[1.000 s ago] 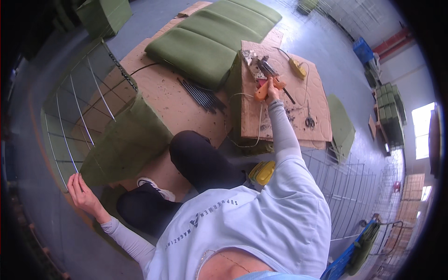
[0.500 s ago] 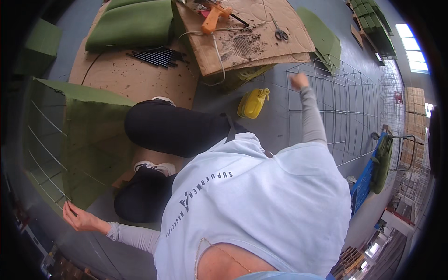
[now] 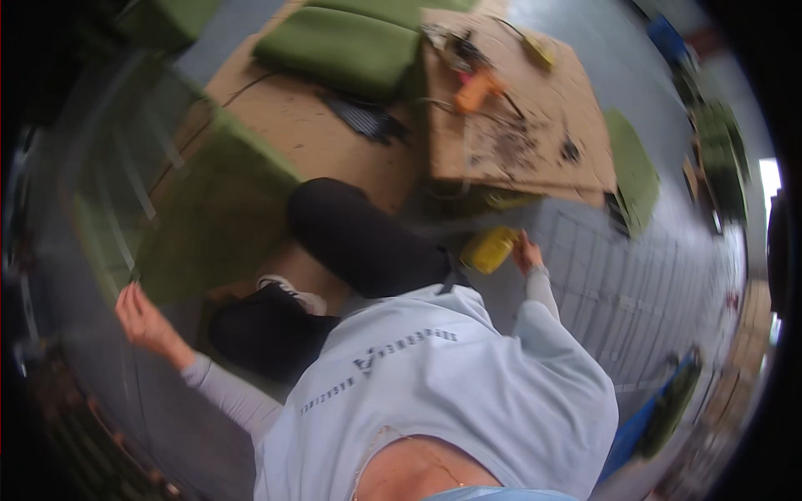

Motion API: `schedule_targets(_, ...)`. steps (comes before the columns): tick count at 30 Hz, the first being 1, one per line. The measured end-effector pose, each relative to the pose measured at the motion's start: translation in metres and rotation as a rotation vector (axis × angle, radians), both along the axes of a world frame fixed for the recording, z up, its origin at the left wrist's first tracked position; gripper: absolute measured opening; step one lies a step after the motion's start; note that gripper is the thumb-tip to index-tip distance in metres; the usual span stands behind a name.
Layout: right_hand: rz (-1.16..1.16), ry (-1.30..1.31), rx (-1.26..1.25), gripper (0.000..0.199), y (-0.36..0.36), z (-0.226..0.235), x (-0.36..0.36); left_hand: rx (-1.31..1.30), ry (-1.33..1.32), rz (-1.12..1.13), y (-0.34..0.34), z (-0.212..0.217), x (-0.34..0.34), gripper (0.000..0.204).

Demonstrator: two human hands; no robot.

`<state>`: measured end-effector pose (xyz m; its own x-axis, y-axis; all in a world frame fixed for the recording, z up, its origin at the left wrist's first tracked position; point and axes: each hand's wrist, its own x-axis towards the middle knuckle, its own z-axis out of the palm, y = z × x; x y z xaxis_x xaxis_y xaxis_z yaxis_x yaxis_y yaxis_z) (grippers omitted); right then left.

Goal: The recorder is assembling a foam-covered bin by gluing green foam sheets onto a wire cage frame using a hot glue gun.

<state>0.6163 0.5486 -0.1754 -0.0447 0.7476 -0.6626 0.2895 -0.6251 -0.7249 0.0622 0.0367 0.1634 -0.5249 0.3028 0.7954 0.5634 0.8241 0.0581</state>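
Note:
At the left stands a wire frame covered in green fabric [image 3: 225,179], with several bare wires across its open side. My left hand [image 3: 150,324] is at its near lower corner, fingertips pinched together on the edge; blur hides the exact grip. My right hand [image 3: 526,253] is beside the neck of a yellow bottle [image 3: 490,250] on the floor and overlaps it in the view. Blur leaves it unclear whether those fingers hold it. A wire cage [image 3: 618,292] lies just right of that hand.
Cardboard on a low stand carries an orange glue gun [image 3: 478,90], dark crumbs and scissors [image 3: 570,149]. Green padded pieces [image 3: 338,54] and black rods [image 3: 363,115] lie on the floor cardboard [image 3: 296,121]. A blue cart [image 3: 639,426] stands at lower right.
The whole view has shifted and blurred as my head turned. My right hand has moved from the wire cage's corner toward the yellow bottle. My left hand stays at the green-covered frame's corner.

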Motion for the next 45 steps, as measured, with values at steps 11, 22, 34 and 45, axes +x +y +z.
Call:
schedule_targets(11,0.533,-0.876,0.213,0.031,0.043,0.007,0.045,0.209,0.127,0.063,-0.009,0.0,0.021,0.008)
schedule_targets(22,0.679,0.906,0.203,0.033,-0.052,0.279,-0.352,0.569,-0.284,-0.385,0.096,0.024,0.067,0.016)
schedule_targets(34,1.119,1.487,0.13,0.074,-0.287,0.37,-0.412,0.465,-0.361,-0.637,0.151,0.064,0.063,0.087)
schedule_targets(45,0.978,1.672,0.189,0.101,-0.244,0.399,-0.456,0.323,-0.37,-1.041,0.186,0.003,0.125,0.099)
